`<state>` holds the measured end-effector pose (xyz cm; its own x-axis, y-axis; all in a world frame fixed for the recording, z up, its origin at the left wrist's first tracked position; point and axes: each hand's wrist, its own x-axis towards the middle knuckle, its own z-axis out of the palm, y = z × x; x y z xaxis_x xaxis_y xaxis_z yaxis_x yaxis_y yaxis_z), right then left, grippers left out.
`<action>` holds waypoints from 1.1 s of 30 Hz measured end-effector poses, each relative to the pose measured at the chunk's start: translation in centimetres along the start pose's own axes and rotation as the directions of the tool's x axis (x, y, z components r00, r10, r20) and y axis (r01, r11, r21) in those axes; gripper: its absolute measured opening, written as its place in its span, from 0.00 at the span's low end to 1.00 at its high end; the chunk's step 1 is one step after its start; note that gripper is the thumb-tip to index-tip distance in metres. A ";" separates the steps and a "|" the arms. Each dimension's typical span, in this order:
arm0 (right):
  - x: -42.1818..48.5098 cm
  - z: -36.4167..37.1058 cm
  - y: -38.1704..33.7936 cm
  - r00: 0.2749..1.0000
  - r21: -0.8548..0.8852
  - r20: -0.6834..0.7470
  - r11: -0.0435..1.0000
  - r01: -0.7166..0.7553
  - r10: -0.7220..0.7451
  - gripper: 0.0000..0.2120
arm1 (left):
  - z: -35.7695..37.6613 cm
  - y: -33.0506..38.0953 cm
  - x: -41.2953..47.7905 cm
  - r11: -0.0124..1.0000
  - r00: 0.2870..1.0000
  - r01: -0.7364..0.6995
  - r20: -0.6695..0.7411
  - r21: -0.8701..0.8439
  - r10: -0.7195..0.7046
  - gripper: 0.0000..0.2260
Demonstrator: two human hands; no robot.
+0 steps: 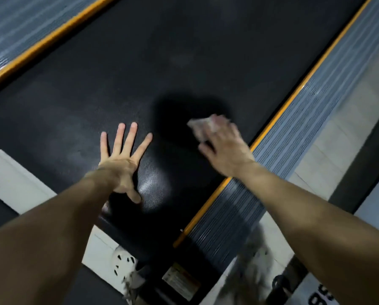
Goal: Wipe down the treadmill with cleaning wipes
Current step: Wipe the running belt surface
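Wipe [200,126] under right hand [224,148]

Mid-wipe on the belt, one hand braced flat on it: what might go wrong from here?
The left hand presses flat on the belt; if the belt rolls under that weight, the person could lurch forward. The right hand holds the wipe close to the orange strip; the wipe might catch at the belt's edge there.

Seemingly bare belt [184,51], between side rails [294,119]

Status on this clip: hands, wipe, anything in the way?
Left hand flat, fingers spread on belt. Right hand holds wipe against belt, blurred. No obstruction seen ahead.
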<state>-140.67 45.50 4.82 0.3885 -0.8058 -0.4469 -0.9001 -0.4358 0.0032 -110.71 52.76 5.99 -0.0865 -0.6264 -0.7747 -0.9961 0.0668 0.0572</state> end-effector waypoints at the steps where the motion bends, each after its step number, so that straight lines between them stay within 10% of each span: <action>1: 0.6 -0.5 1.4 0.984 0.071 0.030 0.981 -0.178 0.176 0.38 | 0.2 0.3 -0.3 0.999 0.999 0.026 -0.038 0.021 -0.025 0.84; 3: 0.9 -0.5 2.4 0.951 0.121 0.077 0.944 -0.306 0.298 0.42 | 0.8 1.0 -1.0 0.992 0.987 0.108 -0.128 0.070 -0.098 0.84; 6: -0.3 1.1 1.0 0.990 0.016 0.011 0.990 0.140 -0.140 0.42 | 1.7 2.5 -2.7 0.969 0.946 0.241 -0.234 0.051 -0.223 0.81; 10: -1.5 0.9 2.0 0.651 -0.110 0.047 0.644 0.757 -0.758 0.37 | 3.6 6.6 -5.0 0.898 0.767 0.412 -0.474 -0.152 -0.432 0.51; 14: 3.6 -0.7 7.5 0.738 -0.091 -0.144 0.752 0.653 -0.659 0.38 | 5.6 15.8 -5.5 0.711 0.498 0.464 -0.509 -0.527 -0.702 0.27; 20: 6.0 -1.7 10.5 0.855 -0.020 -0.197 0.874 0.485 -0.480 0.41 | 6.0 29.7 -1.2 0.430 0.388 0.461 -0.259 -0.776 -0.884 0.26; 25: 1.7 1.3 8.8 0.259 -0.123 0.012 0.255 0.959 -0.966 0.34 | 7.7 30.9 -0.1 0.385 0.255 0.465 -0.295 -0.797 -0.921 0.24; 26: 3.1 0.9 9.3 0.297 -0.142 -0.029 0.298 0.944 -0.954 0.35 | 7.9 30.9 -0.1 0.371 0.246 0.463 -0.286 -0.805 -0.926 0.24; 30: 10.4 -2.8 13.7 0.814 -0.109 -0.222 0.843 0.527 -0.537 0.41 | 8.1 30.7 0.2 0.370 0.240 0.451 -0.289 -0.812 -0.927 0.24; 32: 8.7 -2.4 12.7 0.808 -0.093 -0.150 0.822 0.562 -0.570 0.42 | 8.4 30.7 0.3 0.363 0.222 0.454 -0.291 -0.814 -0.931 0.24; 33: 6.6 -1.7 11.7 0.672 -0.108 -0.092 0.678 0.727 -0.735 0.41 | 8.5 30.6 0.4 0.370 0.213 0.451 -0.305 -0.812 -0.928 0.24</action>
<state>-148.28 34.40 3.47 0.9407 -0.2577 -0.2205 -0.3064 -0.9245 -0.2266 -141.12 61.14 2.10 0.9013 -0.4324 -0.0256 -0.4210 -0.8883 0.1836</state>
